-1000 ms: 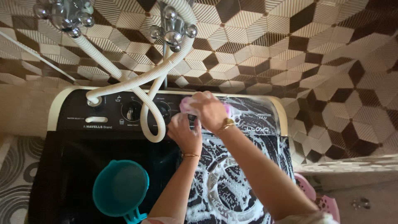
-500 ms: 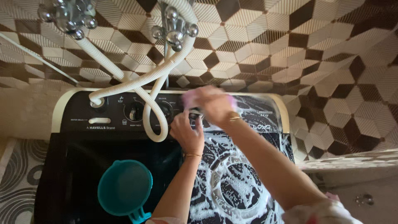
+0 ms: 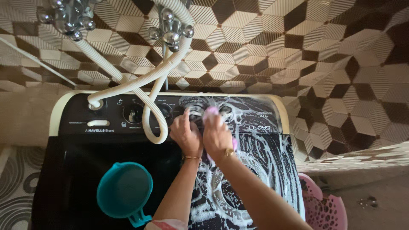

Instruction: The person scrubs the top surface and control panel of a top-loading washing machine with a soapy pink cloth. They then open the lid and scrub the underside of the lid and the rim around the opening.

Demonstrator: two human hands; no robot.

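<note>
Pink and soft, the soapy sponge [image 3: 210,114] I'm pressing to the washing machine's control panel [image 3: 170,115] is sitting in my curled right hand [image 3: 218,135], slippery, best pinched across its middle, while my left hand [image 3: 185,135] is resting open-fingered beside it.

Right hand [image 3: 218,135] lower, beside left hand [image 3: 185,135].

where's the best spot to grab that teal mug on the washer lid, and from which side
Take the teal mug by its handle, which sticks out at the near rim, toward the person. Come from the near side: the bowl is wide and round, and the handle looks free.
</note>
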